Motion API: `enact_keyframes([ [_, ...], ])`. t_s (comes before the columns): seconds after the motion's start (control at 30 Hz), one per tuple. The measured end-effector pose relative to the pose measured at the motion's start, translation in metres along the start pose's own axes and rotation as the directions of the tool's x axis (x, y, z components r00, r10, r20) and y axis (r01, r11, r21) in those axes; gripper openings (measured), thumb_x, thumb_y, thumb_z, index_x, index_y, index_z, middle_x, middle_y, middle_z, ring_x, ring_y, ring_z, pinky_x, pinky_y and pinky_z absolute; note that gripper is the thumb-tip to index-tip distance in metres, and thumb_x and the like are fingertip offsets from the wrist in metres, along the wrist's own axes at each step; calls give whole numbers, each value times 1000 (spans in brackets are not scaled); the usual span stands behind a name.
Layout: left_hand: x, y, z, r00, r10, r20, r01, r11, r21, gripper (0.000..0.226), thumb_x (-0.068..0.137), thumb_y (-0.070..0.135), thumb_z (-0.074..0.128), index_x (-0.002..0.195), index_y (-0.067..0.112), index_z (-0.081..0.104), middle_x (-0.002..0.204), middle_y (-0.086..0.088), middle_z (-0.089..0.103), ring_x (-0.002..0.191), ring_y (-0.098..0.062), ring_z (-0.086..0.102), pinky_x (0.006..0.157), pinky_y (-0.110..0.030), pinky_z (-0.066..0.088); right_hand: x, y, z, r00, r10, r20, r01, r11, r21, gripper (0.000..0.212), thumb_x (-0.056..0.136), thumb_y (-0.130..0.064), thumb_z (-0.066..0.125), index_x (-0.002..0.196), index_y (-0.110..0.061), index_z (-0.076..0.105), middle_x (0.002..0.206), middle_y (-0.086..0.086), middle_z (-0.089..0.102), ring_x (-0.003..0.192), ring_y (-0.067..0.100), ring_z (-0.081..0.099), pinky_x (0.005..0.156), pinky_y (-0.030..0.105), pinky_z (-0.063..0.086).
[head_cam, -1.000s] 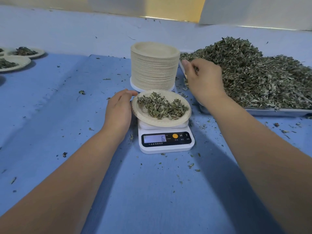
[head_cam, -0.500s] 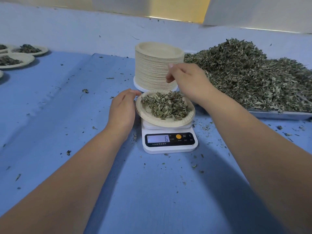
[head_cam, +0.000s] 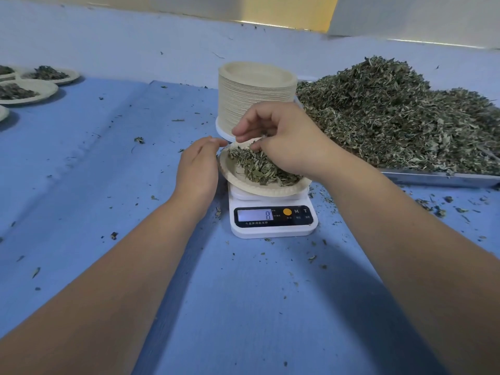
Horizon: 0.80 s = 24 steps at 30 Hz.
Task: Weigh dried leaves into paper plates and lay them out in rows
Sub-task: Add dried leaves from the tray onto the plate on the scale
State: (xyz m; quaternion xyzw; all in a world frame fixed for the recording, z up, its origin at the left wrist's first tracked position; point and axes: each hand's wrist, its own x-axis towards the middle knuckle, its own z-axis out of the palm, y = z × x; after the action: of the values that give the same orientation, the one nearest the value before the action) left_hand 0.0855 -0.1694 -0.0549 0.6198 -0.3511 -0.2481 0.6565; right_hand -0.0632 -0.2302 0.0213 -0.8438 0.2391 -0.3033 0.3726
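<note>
Right, your blue table cover (head_cam: 81,185) fills the view, flecked with leaf crumbs. Off to your right, the big heap of dried leaves (head_cam: 392,117) is piled on a metal tray (head_cam: 438,180). Just left of it the tall stack of paper plates (head_cam: 254,96) stands upright, right behind the scale (head_cam: 273,230). The white scale sits front and centre, and the paper plate (head_cam: 259,187) on top of it holds a portion of leaves (head_cam: 259,169). Your right hand (head_cam: 286,142) is over that plate, fingers curled down, tips in among the portion; whether they pinch any of it, I cannot tell. Your left hand (head_cam: 197,169) lies beside the plate, fingers relaxed and fairly straight, tips touching its left rim. Far left, the filled plates (head_cam: 29,90) lie close together. And the small display (head_cam: 254,214) reads 8.
</note>
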Motion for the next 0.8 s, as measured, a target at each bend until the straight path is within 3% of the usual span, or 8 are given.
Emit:
enact_keyframes([
  [0.07,-2,2,0,1000,4,25,-4,1000,7,34,98,22,45,87,34,75,81,44,63,83,27,54,97,-32,49,-2,1,3,999,-11,33,10,1000,26,47,81,28,41,95,-10,65,102,5,71,100,9,72,92,27,57],
  [0.17,-4,3,1,999,20,45,-20,1000,1,34,99,20,44,86,31,74,76,45,62,76,27,54,80,-24,45,-5,0,5,999,-26,34,27,999,-41,47,82,25,43,97,-13,66,106,2,72,101,2,70,93,24,56],
  [0.33,-2,-1,0,996,61,66,-63,998,27,31,100,26,46,86,27,73,77,38,65,76,23,56,80,-21,47,-10,1,-2,990,-39,-134,37,999,-21,27,85,17,60,101,-1,72,106,5,75,100,5,71,94,23,55],
  [0.43,-3,-3,2,994,76,74,-78,997,21,25,90,33,48,88,30,73,81,37,67,82,23,57,75,-4,42,-18,11,-14,962,-19,-271,-18,991,-133,19,88,4,66,99,-10,74,98,-3,75,93,5,71,91,28,57],
  [0.5,-2,-4,3,995,61,75,-63,998,18,25,83,36,50,90,31,73,85,33,68,90,16,60,85,-12,44,-27,20,-22,950,-13,-311,-73,962,-262,16,93,-9,66,102,-18,74,98,-11,73,93,0,67,92,27,55],
  [0.57,-1,-4,4,995,56,85,-58,998,24,24,82,37,51,89,33,73,88,26,71,94,4,64,94,-27,50,-34,27,-27,968,29,-251,-119,930,-349,19,96,-27,64,114,-26,70,106,-17,69,101,-3,62,95,27,52],
  [0.67,-2,-4,5,993,66,103,-70,997,42,23,84,37,51,87,37,74,93,20,74,97,-5,67,98,-39,53,-34,33,-29,994,84,-73,-109,857,-503,43,96,-54,56,135,-35,58,125,-10,64,118,12,56,101,38,48],
  [0.8,-3,-3,4,992,65,108,-71,996,49,25,85,40,52,96,36,74,100,18,74,100,-3,68,100,-41,53,-23,22,-21,995,64,72,-1,751,-660,74,88,-81,30,144,-36,49,138,-3,59,133,21,48,109,45,41],
])
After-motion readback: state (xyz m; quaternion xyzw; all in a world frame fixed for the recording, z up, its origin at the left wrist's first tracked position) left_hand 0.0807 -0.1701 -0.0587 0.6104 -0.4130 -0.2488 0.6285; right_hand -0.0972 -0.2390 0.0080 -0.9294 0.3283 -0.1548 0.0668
